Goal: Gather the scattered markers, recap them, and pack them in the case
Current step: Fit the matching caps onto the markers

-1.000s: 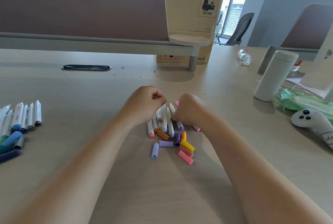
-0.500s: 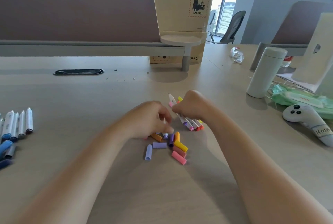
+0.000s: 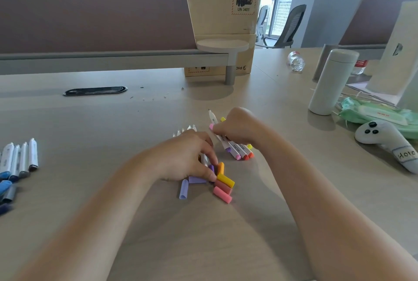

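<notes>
Left hand (image 3: 187, 158) was lowered onto the loose caps (image 3: 222, 190).
A purple cap (image 3: 212, 168) was pinched there; markers (image 3: 237, 150) were gripped by the right hand (image 3: 237, 129), a flask (image 3: 328, 83) standing toward the worktop's (image 3: 135, 133) right edge.

At centre frame we see loose caps (image 3: 222, 194) in lavender, yellow, dusty red, pink and orange, plus one half-hidden that looks purple. The centre markers (image 3: 235, 150) are white with dark lettering and purple, pink, red and orange ends. The left-edge markers (image 3: 23, 159) show white barrels with blue and grey ends. The table (image 3: 90, 136) is pale beige woodgrain; at right stands a white flask (image 3: 328, 81).
</notes>
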Action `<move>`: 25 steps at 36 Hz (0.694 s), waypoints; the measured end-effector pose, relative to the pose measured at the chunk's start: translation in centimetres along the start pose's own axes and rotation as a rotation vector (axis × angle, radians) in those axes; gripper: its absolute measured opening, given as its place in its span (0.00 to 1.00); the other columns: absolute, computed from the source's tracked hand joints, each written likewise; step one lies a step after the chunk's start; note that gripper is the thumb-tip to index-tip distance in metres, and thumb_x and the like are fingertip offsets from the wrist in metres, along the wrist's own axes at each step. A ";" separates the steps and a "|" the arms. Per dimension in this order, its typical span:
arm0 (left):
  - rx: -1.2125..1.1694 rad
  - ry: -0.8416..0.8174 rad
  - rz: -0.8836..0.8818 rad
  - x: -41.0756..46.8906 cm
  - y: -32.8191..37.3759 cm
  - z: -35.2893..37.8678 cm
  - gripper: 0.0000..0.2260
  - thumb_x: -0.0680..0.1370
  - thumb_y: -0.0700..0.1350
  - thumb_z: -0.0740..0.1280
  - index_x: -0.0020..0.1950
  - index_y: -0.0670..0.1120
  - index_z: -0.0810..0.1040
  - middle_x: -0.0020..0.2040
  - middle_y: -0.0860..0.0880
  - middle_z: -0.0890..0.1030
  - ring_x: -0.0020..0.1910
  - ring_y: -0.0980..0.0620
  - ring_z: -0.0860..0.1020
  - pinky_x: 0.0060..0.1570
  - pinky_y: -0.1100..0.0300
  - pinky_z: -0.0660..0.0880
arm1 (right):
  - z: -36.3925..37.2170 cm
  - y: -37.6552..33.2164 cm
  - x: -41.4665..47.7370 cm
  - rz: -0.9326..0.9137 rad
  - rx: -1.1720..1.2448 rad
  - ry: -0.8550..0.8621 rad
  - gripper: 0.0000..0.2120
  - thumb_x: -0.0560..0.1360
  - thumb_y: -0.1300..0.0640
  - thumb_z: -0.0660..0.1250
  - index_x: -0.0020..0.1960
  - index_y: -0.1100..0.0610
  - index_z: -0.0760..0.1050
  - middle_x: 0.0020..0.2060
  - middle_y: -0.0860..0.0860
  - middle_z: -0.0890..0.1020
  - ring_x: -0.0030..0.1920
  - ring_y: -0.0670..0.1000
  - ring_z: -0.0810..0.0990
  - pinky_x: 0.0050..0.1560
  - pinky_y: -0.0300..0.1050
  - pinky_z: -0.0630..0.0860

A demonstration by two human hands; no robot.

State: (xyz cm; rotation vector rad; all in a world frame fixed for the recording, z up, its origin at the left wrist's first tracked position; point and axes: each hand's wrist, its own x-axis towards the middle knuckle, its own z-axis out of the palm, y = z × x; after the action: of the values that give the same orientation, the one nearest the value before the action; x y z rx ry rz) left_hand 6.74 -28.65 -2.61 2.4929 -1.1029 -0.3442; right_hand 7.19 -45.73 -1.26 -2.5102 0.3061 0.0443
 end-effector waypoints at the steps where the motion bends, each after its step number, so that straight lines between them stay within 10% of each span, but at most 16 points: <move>1: 0.013 0.001 -0.001 0.0 0.0 0.0 0.12 0.71 0.54 0.76 0.53 0.57 0.84 0.55 0.59 0.73 0.57 0.59 0.70 0.57 0.59 0.71 | 0.0 0.0 0.0 -0.002 -0.001 -0.001 0.20 0.75 0.49 0.68 0.29 0.59 0.71 0.26 0.51 0.69 0.27 0.50 0.68 0.30 0.40 0.65; 8: 0.035 0.043 -0.015 0.2 0.0 0.3 0.10 0.72 0.52 0.75 0.52 0.53 0.84 0.51 0.58 0.75 0.53 0.58 0.72 0.53 0.58 0.72 | 0.1 0.0 0.1 -0.024 -0.017 0.019 0.20 0.75 0.49 0.68 0.30 0.59 0.70 0.26 0.51 0.69 0.28 0.50 0.67 0.29 0.40 0.64; 13: -0.085 0.175 -0.087 0.1 0.0 -0.3 0.06 0.74 0.48 0.72 0.50 0.53 0.82 0.39 0.57 0.77 0.35 0.61 0.74 0.32 0.67 0.69 | 0.1 -0.3 0.1 -0.017 0.013 0.022 0.17 0.73 0.50 0.68 0.30 0.59 0.72 0.25 0.51 0.70 0.29 0.51 0.69 0.33 0.43 0.66; 25: -0.760 0.626 -0.368 0.3 -2.9 -1.6 0.11 0.67 0.46 0.75 0.46 0.56 0.80 0.45 0.53 0.85 0.47 0.51 0.81 0.52 0.49 0.78 | -0.2 -1.4 -1.3 -0.158 0.260 -0.232 0.07 0.72 0.63 0.65 0.50 0.57 0.74 0.31 0.57 0.79 0.26 0.52 0.71 0.28 0.42 0.69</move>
State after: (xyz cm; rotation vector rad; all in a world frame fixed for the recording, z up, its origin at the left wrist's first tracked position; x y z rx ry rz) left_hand 9.47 -26.66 -2.46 1.8741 -0.1895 -0.0408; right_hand 6.24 -44.49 -0.22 -2.2362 0.0164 0.2171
